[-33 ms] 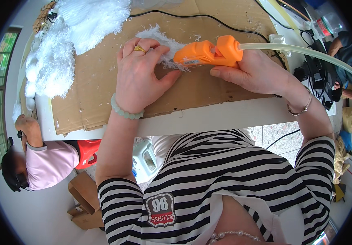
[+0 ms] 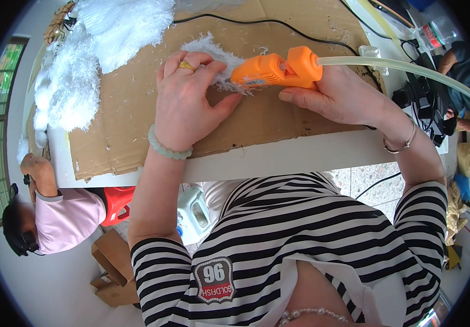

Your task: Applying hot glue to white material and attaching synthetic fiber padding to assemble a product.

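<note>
My right hand [image 2: 338, 95] is wrapped round an orange hot glue gun [image 2: 270, 71], its fingers mostly hidden behind the body. A long, translucent glue stick [image 2: 393, 64] runs out of the gun's back end toward the right. The nozzle points left into a fluffy, whitish piece of material [image 2: 207, 46] lying on the cardboard. My left hand [image 2: 188, 95] is closed on the near edge of that piece, fingers curled and thumb stretched toward the nozzle. The gun's tip and whatever lies under my left fingers are hidden.
A heap of white fluffy pieces [image 2: 76, 71] lies at the left on a cardboard sheet [image 2: 131, 131] covering the table. A black cord [image 2: 267, 20] crosses the far side. Black adapters and cables [image 2: 423, 103] are at the right. Another person [image 2: 68, 218] sits at the left.
</note>
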A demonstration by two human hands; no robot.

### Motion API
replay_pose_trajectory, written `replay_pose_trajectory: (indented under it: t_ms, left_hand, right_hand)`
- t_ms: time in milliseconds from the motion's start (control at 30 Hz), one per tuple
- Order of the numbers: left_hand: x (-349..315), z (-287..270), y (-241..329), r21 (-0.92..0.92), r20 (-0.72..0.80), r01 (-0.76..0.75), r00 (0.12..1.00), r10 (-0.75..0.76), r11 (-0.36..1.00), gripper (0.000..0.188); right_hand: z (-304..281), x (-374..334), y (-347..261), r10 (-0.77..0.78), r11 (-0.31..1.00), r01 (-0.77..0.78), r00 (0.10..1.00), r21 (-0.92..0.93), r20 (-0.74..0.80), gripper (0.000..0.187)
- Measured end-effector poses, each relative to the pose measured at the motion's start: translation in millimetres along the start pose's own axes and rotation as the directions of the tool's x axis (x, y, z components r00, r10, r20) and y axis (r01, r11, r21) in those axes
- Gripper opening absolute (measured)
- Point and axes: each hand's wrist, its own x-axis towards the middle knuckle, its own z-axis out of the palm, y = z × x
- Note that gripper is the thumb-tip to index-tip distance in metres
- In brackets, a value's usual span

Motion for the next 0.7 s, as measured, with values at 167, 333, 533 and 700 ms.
replay_pose_trajectory:
  t_ms: [167, 333, 533, 700]
  left_hand:
    - [0.2, -0.4, -0.5, 0.009, -0.013, -0.017, 1.000, 0.017, 1.000, 0.041]
    - [-0.4, -0.8, -1.1, 0.014, -0.002, -0.009, 1.000, 0.009, 1.000, 0.041]
    - [0.9, 0.3, -0.7, 0.005, 0.008, -0.006, 1.000, 0.006, 1.000, 0.041]
    - [1.0, 1.7, -1.5, -0.016, -0.003, -0.003, 1.000, 0.003, 1.000, 0.040]
  right_hand:
    - [-3.9, -2.5, -5.4, 0.027, 0.999, -0.027, 1.000, 0.017, 0.007, 0.037]
    - [-4.6, -5.8, -3.8, 0.003, 0.998, 0.000, 0.999, 0.062, -0.045, 0.037]
    - [-2.2, 3.4, -0.7, -0.009, 1.000, 0.009, 1.000, 0.008, 0.020, 0.041]
    - [-11.2, -8.3, -2.8, 0.010, 0.999, -0.010, 1.000, 0.032, 0.010, 0.037]
